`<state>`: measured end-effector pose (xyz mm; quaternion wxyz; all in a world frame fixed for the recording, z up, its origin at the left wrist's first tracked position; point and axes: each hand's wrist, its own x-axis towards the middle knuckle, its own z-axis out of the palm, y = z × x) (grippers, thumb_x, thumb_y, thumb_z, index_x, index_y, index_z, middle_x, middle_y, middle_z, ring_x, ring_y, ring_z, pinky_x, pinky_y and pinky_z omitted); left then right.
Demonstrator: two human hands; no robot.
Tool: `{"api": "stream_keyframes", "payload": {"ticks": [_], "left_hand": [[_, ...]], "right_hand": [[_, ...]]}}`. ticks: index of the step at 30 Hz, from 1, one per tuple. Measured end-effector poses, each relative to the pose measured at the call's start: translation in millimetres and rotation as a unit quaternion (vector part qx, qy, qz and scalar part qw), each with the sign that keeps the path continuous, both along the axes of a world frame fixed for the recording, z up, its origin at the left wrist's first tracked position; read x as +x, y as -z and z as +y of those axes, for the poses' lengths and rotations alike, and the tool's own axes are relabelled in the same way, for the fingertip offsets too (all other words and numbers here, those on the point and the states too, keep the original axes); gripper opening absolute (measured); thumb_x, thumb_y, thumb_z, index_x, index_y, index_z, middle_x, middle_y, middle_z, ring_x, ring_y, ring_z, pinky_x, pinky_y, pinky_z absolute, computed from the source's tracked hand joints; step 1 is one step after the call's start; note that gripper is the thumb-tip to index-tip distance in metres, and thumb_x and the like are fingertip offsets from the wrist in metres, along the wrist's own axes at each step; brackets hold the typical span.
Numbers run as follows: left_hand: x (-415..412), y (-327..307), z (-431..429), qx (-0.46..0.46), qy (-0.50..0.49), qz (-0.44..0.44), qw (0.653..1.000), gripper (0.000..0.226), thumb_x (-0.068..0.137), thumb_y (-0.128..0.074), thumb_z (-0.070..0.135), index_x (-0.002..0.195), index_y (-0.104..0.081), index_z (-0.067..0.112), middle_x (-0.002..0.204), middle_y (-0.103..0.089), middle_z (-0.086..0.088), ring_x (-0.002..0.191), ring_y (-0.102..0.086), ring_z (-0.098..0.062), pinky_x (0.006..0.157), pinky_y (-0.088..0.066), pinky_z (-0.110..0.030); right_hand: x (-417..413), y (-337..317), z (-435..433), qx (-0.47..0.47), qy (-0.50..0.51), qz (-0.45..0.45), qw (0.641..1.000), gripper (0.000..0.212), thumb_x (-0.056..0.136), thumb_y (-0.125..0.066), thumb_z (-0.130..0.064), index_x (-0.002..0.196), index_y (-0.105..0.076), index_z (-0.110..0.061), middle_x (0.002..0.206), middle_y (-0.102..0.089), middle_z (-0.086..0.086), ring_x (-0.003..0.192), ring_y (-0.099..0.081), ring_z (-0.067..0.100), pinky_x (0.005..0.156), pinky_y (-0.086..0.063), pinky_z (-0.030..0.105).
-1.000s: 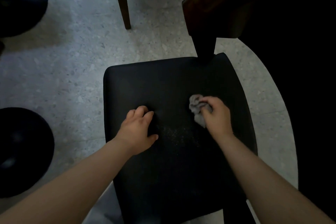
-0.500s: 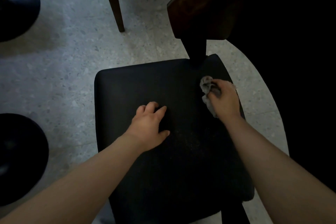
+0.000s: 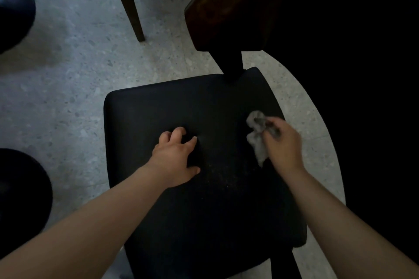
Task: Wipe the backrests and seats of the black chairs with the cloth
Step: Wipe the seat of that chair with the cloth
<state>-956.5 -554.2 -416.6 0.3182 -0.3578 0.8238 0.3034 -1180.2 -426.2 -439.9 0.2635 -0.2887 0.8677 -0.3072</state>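
The black seat fills the near view. The left grip rests on its middle, holding nothing, fingers spread and bent, tips touching the cushion. The right grip clutches a crumpled grey cloth against the seat's right side. Beyond, the dark wooden backrest rises over the speckled floor.

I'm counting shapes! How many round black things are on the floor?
2: one round black thing at the upper left, another at the lower left, both partly out of frame; others may be hidden.
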Motion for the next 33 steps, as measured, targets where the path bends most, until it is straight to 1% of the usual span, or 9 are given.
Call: {"api": "stream_keyframes", "payload": {"ticks": [4,7,12,17,19,22,24,28,33], "left_hand": [[0.6,1.9,-0.6,0.000,0.000,-0.001,1.000,0.085,0.087,-0.059,0.058,0.155,-0.016,0.031,0.155,-0.002,-0.001,0.140,-0.008,-0.034,0.117,-0.026,-0.046],[0.2,3.3,-0.1,-0.004,0.001,0.000,1.000,0.084,0.087,-0.057,0.059,0.155,-0.017,0.031,0.154,-0.003,-0.001,0.139,-0.010,-0.033,0.116,-0.027,-0.044],[-0.7,4.3,0.4,-0.004,0.000,-0.003,1.000,0.084,0.087,-0.057,0.060,0.155,-0.018,0.031,0.153,-0.003,-0.002,0.139,-0.009,-0.034,0.116,-0.026,-0.046],[-1.9,3.3,1.3,-0.001,-0.002,-0.011,1.000,0.085,0.087,-0.058,0.060,0.155,-0.017,0.030,0.155,-0.001,-0.002,0.140,-0.007,-0.035,0.117,-0.026,-0.046],[-3.1,2.3,2.4,-0.004,-0.002,-0.017,1.000,0.086,0.087,-0.058,0.060,0.155,-0.016,0.030,0.155,-0.001,-0.002,0.140,-0.006,-0.035,0.117,-0.025,-0.046],[-5.4,1.6,4.5,-0.006,-0.001,-0.024,1.000,0.086,0.087,-0.056,0.060,0.156,-0.014,0.029,0.155,0.001,-0.003,0.141,-0.005,-0.036,0.117,-0.025,-0.046],[-5.5,3.0,5.3,-0.012,0.001,-0.026,1.000,0.087,0.087,-0.056,0.061,0.156,-0.014,0.029,0.156,0.001,-0.003,0.141,-0.004,-0.037,0.117,-0.025,-0.047],[-4.0,5.9,7.3,-0.024,0.008,-0.030,0.999,0.088,0.087,-0.055,0.062,0.156,-0.011,0.030,0.155,0.002,-0.003,0.141,-0.004,-0.036,0.117,-0.024,-0.047],[-3.8,7.0,6.2,-0.019,0.013,-0.032,0.999,0.087,0.086,-0.055,0.063,0.155,-0.011,0.031,0.156,0.003,-0.004,0.141,-0.003,-0.037,0.117,-0.024,-0.048]], "right_hand": [[-15.7,12.0,-20.1,0.036,0.003,0.032,0.999,0.031,0.088,-0.067,-0.041,0.112,-0.064,-0.020,0.110,-0.059,0.003,0.098,-0.055,0.013,0.081,-0.042,0.024],[-6.1,24.2,-29.4,0.040,0.066,0.046,0.996,0.047,0.085,-0.052,-0.066,0.099,-0.065,-0.023,0.103,-0.059,0.000,0.095,-0.056,0.014,0.080,-0.047,0.030],[6.3,26.6,-28.6,0.065,0.071,0.102,0.990,0.018,0.090,-0.065,-0.030,0.097,-0.067,-0.014,0.102,-0.060,0.004,0.091,-0.057,0.015,0.073,-0.041,0.026],[39.5,7.4,19.3,0.072,-0.088,-0.031,0.993,0.005,0.084,-0.073,-0.020,0.087,-0.070,-0.021,0.095,-0.059,-0.006,0.085,-0.056,0.001,0.074,-0.040,0.012],[38.1,0.4,32.7,0.057,-0.100,-0.027,0.993,0.007,0.083,-0.074,-0.017,0.085,-0.070,-0.023,0.091,-0.060,-0.009,0.084,-0.057,0.000,0.074,-0.040,0.007],[3.2,-1.8,28.9,-0.012,-0.003,0.058,0.998,0.010,0.083,-0.074,-0.013,0.092,-0.071,-0.017,0.092,-0.065,0.001,0.084,-0.062,0.016,0.078,-0.048,0.025],[-27.0,7.2,16.9,0.009,0.036,0.099,0.994,0.018,0.085,-0.073,-0.016,0.101,-0.069,-0.013,0.098,-0.066,0.007,0.091,-0.062,0.023,0.082,-0.049,0.035],[-31.3,31.8,1.9,0.079,0.046,0.097,0.991,0.033,0.086,-0.070,-0.018,0.118,-0.063,-0.013,0.117,-0.060,0.010,0.107,-0.057,0.024,0.088,-0.040,0.025],[19.5,17.1,28.9,0.038,-0.004,0.043,0.998,0.018,0.087,-0.065,-0.011,0.104,-0.067,-0.019,0.104,-0.060,-0.003,0.092,-0.061,0.013,0.080,-0.051,0.024]]}}
